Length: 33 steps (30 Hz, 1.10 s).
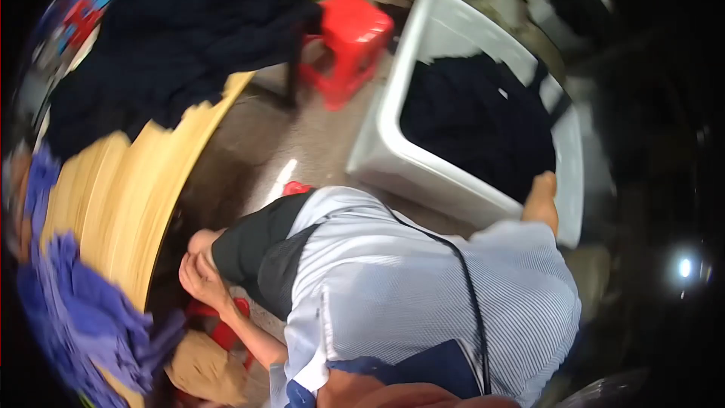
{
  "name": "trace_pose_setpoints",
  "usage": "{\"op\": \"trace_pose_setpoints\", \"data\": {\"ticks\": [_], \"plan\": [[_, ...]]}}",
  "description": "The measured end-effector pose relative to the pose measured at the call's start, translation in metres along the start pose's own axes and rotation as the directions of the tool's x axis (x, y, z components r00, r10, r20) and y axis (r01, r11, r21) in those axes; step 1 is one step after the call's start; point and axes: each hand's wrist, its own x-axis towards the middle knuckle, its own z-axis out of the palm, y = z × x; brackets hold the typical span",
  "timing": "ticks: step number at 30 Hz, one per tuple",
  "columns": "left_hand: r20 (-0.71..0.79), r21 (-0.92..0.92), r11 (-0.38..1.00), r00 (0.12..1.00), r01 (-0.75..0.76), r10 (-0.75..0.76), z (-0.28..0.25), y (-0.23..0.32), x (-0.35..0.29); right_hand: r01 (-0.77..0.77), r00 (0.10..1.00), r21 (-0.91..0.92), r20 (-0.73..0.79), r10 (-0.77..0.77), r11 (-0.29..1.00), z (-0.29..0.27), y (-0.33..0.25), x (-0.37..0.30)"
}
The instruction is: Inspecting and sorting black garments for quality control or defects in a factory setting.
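Note:
My right hand [544, 187] reaches over the near rim of a white plastic bin [445, 162]. It meets the edge of a heap of dark navy cloth [476, 113] inside; its fingers are blurred and partly hidden, so their grip does not show. A small white patch, perhaps a tag, lies on that cloth. My left hand [202, 279] is at my bare knee, beside the dark shorts, with nothing in it and its fingers loosely apart.
On the left curves a light wooden table [136, 204], with dark cloth [189, 30] at its far end and purple cloth [91, 310] at its near end. A red plastic stool [351, 30] stands between table and bin. A brown bundle [208, 370] lies at the lower left.

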Motion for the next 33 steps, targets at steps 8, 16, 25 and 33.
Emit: {"op": "trace_pose_setpoints", "data": {"ticks": [8,16,25,33], "plan": [[-0.064,-0.844,0.041,-0.023,0.535,-0.998,0.076,-0.068,-0.203,0.668,0.681,0.738,-0.657,-0.323,-0.094,-0.270,-0.332,-0.006],[0.341,-0.746,-0.442,-0.285,0.498,-0.896,0.084,-0.085,-0.245,0.563,-0.703,-0.052,-0.555,-0.445,-0.825,-0.317,-0.513,-0.635],[0.427,-0.628,-0.163,0.162,0.761,-0.890,0.160,-0.055,-0.332,0.318,-0.861,-0.232,-0.477,-0.177,-0.919,-0.230,-0.589,-1.026],[0.533,-0.688,-0.383,0.070,0.616,-0.843,0.213,-0.088,-0.289,0.500,-0.787,-0.390,-0.578,-0.217,-0.774,-0.195,-0.653,-1.105]]}}
